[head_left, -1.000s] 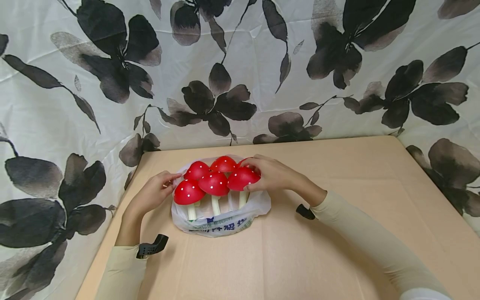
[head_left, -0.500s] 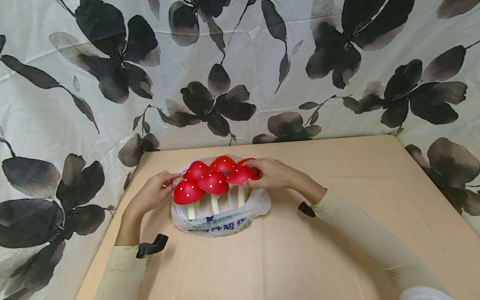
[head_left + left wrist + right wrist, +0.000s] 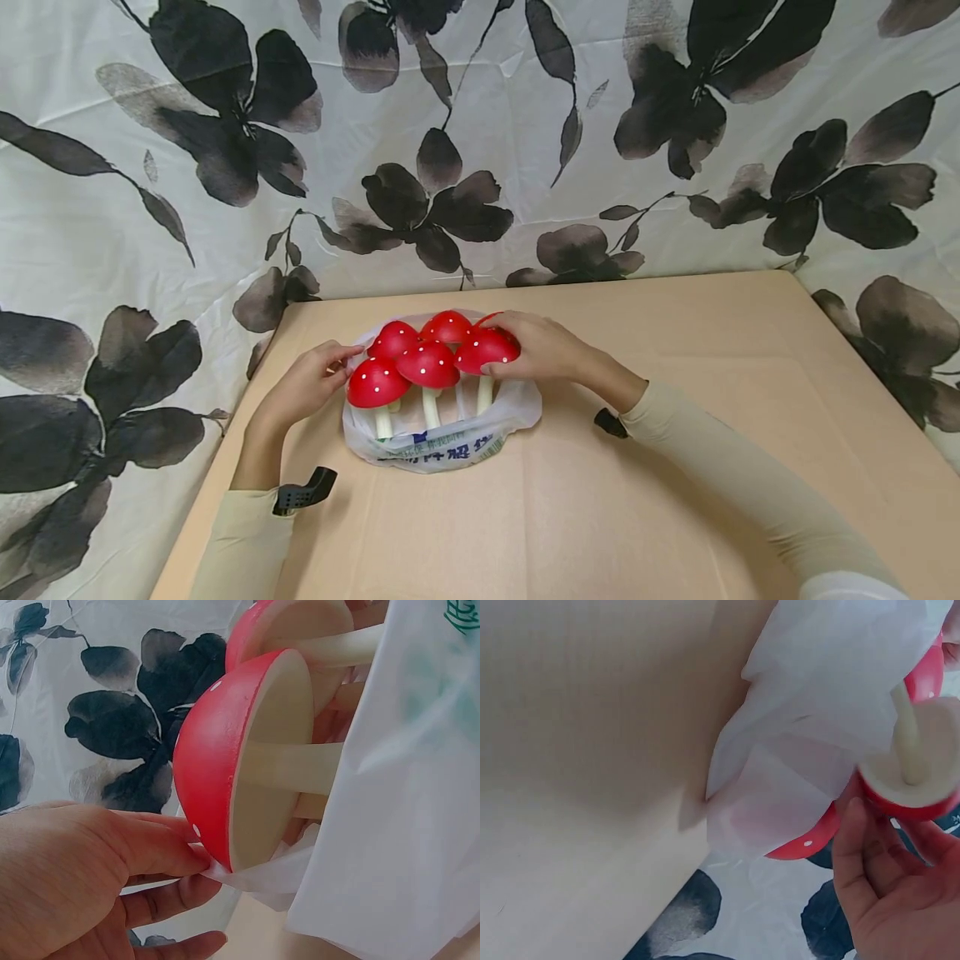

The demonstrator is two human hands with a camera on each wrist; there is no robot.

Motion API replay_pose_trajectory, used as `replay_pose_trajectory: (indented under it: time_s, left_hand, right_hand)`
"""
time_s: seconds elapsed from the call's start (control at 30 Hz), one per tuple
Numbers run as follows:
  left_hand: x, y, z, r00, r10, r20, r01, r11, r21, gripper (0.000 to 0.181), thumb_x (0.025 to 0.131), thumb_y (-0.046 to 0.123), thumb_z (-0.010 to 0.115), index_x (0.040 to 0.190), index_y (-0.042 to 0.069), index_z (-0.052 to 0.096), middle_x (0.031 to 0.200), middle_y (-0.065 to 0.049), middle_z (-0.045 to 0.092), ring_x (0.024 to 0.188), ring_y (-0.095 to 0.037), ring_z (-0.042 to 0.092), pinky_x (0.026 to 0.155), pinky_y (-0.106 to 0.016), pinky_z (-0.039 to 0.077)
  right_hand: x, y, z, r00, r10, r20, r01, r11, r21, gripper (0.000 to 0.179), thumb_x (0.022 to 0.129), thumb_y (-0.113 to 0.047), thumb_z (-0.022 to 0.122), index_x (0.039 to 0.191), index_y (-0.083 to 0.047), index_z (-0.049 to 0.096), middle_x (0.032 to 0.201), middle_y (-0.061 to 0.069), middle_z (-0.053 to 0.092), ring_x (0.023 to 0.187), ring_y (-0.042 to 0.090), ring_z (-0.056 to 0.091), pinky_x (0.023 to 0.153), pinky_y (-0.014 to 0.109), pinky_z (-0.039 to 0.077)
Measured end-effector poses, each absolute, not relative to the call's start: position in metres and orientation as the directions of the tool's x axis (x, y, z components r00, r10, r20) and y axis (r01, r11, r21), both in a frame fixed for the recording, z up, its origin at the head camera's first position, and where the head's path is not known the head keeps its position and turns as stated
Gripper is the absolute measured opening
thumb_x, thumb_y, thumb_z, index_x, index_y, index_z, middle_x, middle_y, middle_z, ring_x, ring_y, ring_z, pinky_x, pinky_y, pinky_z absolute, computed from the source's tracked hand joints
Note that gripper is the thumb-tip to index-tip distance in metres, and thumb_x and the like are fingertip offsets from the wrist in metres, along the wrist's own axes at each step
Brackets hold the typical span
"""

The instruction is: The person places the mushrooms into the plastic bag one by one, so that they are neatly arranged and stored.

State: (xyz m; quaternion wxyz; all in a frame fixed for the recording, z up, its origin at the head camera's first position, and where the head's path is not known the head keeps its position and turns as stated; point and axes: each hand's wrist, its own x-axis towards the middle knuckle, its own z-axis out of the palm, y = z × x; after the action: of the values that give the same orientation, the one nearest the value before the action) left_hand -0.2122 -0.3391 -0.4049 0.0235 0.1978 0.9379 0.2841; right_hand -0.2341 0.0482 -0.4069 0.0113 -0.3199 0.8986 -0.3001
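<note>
Several toy mushrooms with red, white-dotted caps and pale stems stand in a white plastic bag point(image 3: 450, 450) with printed lettering. My left hand point(image 3: 303, 383) is at the bag's left side; in the left wrist view its thumb and forefinger pinch the bag's edge point(image 3: 259, 879), right beside a red cap point(image 3: 214, 750). On the other side, my right hand point(image 3: 551, 346) holds the front right mushroom point(image 3: 486, 352) by its cap, thumb in front and fingers behind. The right wrist view shows that cap's cream underside point(image 3: 930, 776) above the fingers. Another red cap behind it is partly hidden by my hand.
The bag rests on a light wooden-looking table point(image 3: 637, 483), toward its far left part. A white cloth with dark flowers point(image 3: 480, 108) hangs behind the table and along its sides. A black band point(image 3: 303, 492) sits on my left wrist.
The front right mushroom's cap tipped back in my right hand half a second ago and now leans forward again, its top showing. My left hand and the bag have hardly moved.
</note>
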Motion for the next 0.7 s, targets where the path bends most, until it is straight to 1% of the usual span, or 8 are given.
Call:
replay_pose_trajectory:
  time_s: [0.1,0.2,0.27,0.33,0.43,0.57,0.63,0.7]
  left_hand:
    - [-0.2128,-0.3388,-0.4046,-0.919,0.388,0.067,0.359,0.756,0.547,0.038,0.093,-0.006,0.063,0.131,-0.006,0.064,0.096,-0.011,0.063,0.092,-0.026,0.059,0.087,-0.047,0.057]
    - [-0.2132,-0.3388,-0.4041,-0.92,0.386,0.065,0.356,0.756,0.549,0.039,0.093,-0.006,0.063,0.131,-0.006,0.064,0.096,-0.011,0.062,0.092,-0.025,0.059,0.087,-0.046,0.058]
    - [-0.2127,-0.3387,-0.4041,-0.922,0.383,0.061,0.351,0.758,0.55,0.039,0.093,-0.005,0.063,0.131,-0.006,0.064,0.096,-0.011,0.062,0.092,-0.025,0.059,0.086,-0.045,0.058]
    - [-0.2122,-0.3386,-0.404,-0.923,0.38,0.057,0.346,0.76,0.55,0.039,0.093,-0.005,0.063,0.132,-0.006,0.064,0.095,-0.011,0.062,0.092,-0.026,0.06,0.085,-0.043,0.058]
    - [-0.2119,-0.3384,-0.4037,-0.925,0.377,0.052,0.341,0.76,0.553,0.04,0.093,-0.006,0.064,0.132,-0.005,0.064,0.098,-0.011,0.063,0.095,-0.027,0.061,0.083,-0.035,0.058]
    - [-0.2121,-0.3378,-0.4034,-0.925,0.377,0.051,0.339,0.757,0.559,0.04,0.092,-0.006,0.064,0.132,-0.004,0.064,0.101,-0.011,0.064,0.098,-0.029,0.061,0.08,-0.027,0.057]
    - [-0.2121,-0.3374,-0.4036,-0.925,0.377,0.05,0.339,0.756,0.56,0.04,0.093,-0.005,0.064,0.132,-0.004,0.064,0.1,-0.011,0.064,0.098,-0.029,0.061,0.08,-0.028,0.057]
    - [-0.212,-0.3373,-0.4043,-0.925,0.378,0.05,0.34,0.758,0.557,0.039,0.093,-0.005,0.064,0.132,-0.004,0.064,0.1,-0.011,0.064,0.097,-0.028,0.061,0.082,-0.034,0.058]
  right_hand:
    - [-0.2364,0.0489,-0.4069,-0.802,-0.569,0.18,-0.556,0.602,-0.573,0.058,0.079,-0.042,0.075,0.13,-0.017,0.064,0.117,-0.004,0.069,0.101,0.015,0.064,0.079,0.029,0.058]
    - [-0.2385,0.0497,-0.4069,-0.805,-0.572,0.154,-0.54,0.602,-0.588,0.054,0.081,-0.043,0.073,0.129,-0.018,0.065,0.112,-0.005,0.071,0.096,0.014,0.065,0.077,0.027,0.058]
    - [-0.2388,0.0503,-0.4072,-0.806,-0.578,0.126,-0.528,0.607,-0.594,0.054,0.082,-0.043,0.072,0.129,-0.018,0.066,0.111,-0.005,0.071,0.095,0.014,0.065,0.077,0.027,0.057]
    - [-0.2385,0.0508,-0.4072,-0.801,-0.589,0.105,-0.53,0.617,-0.582,0.055,0.081,-0.044,0.072,0.129,-0.017,0.066,0.114,-0.004,0.07,0.099,0.015,0.064,0.078,0.028,0.057]
    - [-0.2373,0.0505,-0.4067,-0.789,-0.606,0.1,-0.564,0.649,-0.51,0.058,0.079,-0.045,0.075,0.13,-0.019,0.066,0.119,-0.002,0.064,0.104,0.017,0.062,0.08,0.031,0.058]
    - [-0.2343,0.0473,-0.4053,-0.772,-0.626,0.111,-0.617,0.697,-0.365,0.065,0.077,-0.048,0.078,0.135,-0.023,0.065,0.123,0.003,0.056,0.106,0.02,0.061,0.079,0.034,0.059]
    - [-0.2327,0.0454,-0.4051,-0.77,-0.629,0.107,-0.626,0.712,-0.316,0.069,0.076,-0.05,0.078,0.138,-0.024,0.063,0.125,0.004,0.055,0.106,0.021,0.061,0.078,0.035,0.059]
    - [-0.2318,0.0443,-0.4056,-0.773,-0.626,0.109,-0.626,0.723,-0.292,0.072,0.077,-0.054,0.077,0.14,-0.024,0.061,0.128,0.003,0.056,0.108,0.02,0.061,0.079,0.036,0.059]
